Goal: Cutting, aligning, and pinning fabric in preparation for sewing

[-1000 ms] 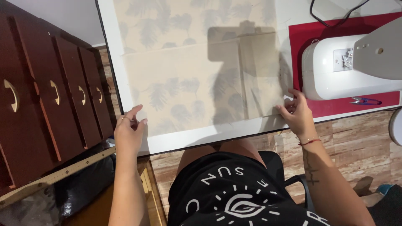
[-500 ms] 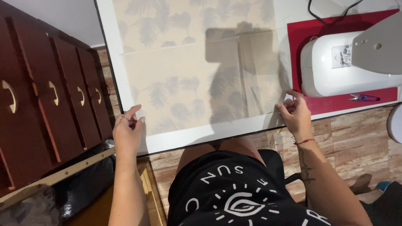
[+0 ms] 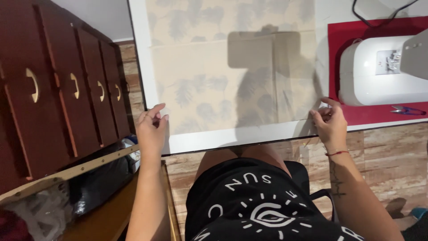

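We are pinching the thin, limp fabric (image 3: 232,71) by its near corners, left hand (image 3: 151,129) and right hand (image 3: 330,125), each grip closed on the hem nearest the tabletop (image 3: 240,136) edge.

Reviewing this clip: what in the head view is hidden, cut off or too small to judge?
- Fabric: far end cut off by the top edge.
- Sewing machine: right part cut off by the right edge.
- Right hand: curled fingers hide its grip on the fabric corner.
- Left hand: fabric contact unclear.
- Small blue tool: too small to identify.
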